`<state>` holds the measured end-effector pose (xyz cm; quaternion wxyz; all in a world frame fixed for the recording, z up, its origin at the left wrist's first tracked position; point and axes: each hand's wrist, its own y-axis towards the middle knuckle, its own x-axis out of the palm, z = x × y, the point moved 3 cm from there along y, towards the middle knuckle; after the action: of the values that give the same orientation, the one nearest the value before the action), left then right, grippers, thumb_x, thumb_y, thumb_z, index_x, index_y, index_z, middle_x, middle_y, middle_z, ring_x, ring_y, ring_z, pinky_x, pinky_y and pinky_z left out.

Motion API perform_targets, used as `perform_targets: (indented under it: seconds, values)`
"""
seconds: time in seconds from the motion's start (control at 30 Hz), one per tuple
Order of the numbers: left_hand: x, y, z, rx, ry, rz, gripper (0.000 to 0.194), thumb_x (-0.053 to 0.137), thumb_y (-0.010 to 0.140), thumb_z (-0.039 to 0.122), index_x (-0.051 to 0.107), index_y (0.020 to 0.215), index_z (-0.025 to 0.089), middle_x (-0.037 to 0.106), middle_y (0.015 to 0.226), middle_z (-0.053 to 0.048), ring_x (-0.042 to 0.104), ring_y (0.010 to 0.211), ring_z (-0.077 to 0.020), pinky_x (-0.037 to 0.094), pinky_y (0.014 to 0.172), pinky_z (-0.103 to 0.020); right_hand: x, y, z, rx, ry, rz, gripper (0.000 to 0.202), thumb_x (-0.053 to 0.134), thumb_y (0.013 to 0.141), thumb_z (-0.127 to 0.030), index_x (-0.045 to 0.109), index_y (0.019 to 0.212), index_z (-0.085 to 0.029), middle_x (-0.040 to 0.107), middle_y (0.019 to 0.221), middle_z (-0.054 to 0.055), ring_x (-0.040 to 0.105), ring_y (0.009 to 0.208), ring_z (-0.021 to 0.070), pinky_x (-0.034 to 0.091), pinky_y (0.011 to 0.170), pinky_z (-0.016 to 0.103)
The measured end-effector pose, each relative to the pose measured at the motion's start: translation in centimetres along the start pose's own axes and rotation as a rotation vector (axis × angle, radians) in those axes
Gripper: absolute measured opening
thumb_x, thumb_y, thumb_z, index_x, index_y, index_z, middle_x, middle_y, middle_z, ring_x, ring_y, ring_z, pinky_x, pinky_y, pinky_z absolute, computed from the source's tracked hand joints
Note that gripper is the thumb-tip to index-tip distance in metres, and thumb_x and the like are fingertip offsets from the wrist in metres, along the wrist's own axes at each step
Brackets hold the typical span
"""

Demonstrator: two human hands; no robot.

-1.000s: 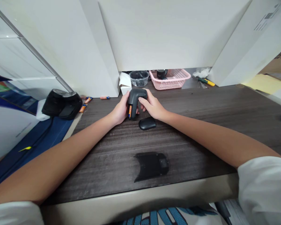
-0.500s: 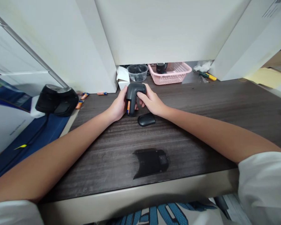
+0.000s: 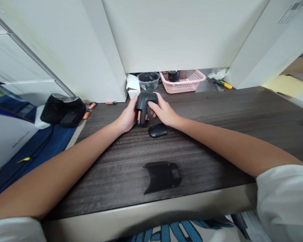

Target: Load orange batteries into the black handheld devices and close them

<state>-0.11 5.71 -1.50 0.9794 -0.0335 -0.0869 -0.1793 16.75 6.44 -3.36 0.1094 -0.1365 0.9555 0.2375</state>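
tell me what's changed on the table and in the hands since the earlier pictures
Very little: the black device looks turned slightly, showing a bit more of the battery in its open slot. The view shifted a little too. Nothing was taken or let go: the left hand and right hand still hold it, and the rounded cover and flat panel stayed put.

left hand (image 3: 128,117) cups the black device (image 3: 144,98) at left, right hand (image 3: 164,111) at right. both forearms (image 3: 91,144) slant toward it.
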Motion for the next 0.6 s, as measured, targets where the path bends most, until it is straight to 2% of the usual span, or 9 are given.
perform_targets:
  seconds: [0.23, 0.47, 0.6]
  values:
    - [0.0, 0.0, 0.6, 0.000, -0.018, -0.033, 0.067, 0.041, 0.107, 0.072, 0.068, 0.076, 0.019, 0.058, 0.054, -0.002, 0.056, 0.049, -0.0155, 0.060, 0.064, -0.032, -0.1, -0.3, -0.7, -0.031, 0.008, 0.050, 0.055, 0.058, 0.106, -0.066, 0.052, 0.147, -0.030, 0.075, 0.119, 0.005, 0.075, 0.112, 0.0264, 0.064, 0.098, 0.044]
    - [-0.1, -0.1, 1.0, -0.029, -0.069, -0.057, 0.067, 0.043, 0.107, 0.072, 0.067, 0.074, 0.019, 0.053, 0.051, 0.000, 0.052, 0.045, -0.0132, 0.061, 0.063, -0.030, 0.0, -0.4, -1.2, -0.025, 0.027, 0.028, 0.054, 0.059, 0.106, -0.065, 0.052, 0.146, -0.029, 0.074, 0.130, 0.007, 0.073, 0.115, 0.0261, 0.063, 0.103, 0.046]
    - [-0.3, -0.2, 1.3, -0.037, -0.114, -0.044, 0.062, 0.050, 0.106, 0.070, 0.070, 0.079, 0.017, 0.058, 0.053, -0.001, 0.059, 0.049, -0.0143, 0.063, 0.066, -0.030, 0.0, -0.2, -1.0, -0.045, 0.027, 0.050, 0.057, 0.061, 0.106, -0.062, 0.049, 0.151, -0.029, 0.072, 0.138, 0.008, 0.071, 0.122, 0.0271, 0.061, 0.108, 0.049]
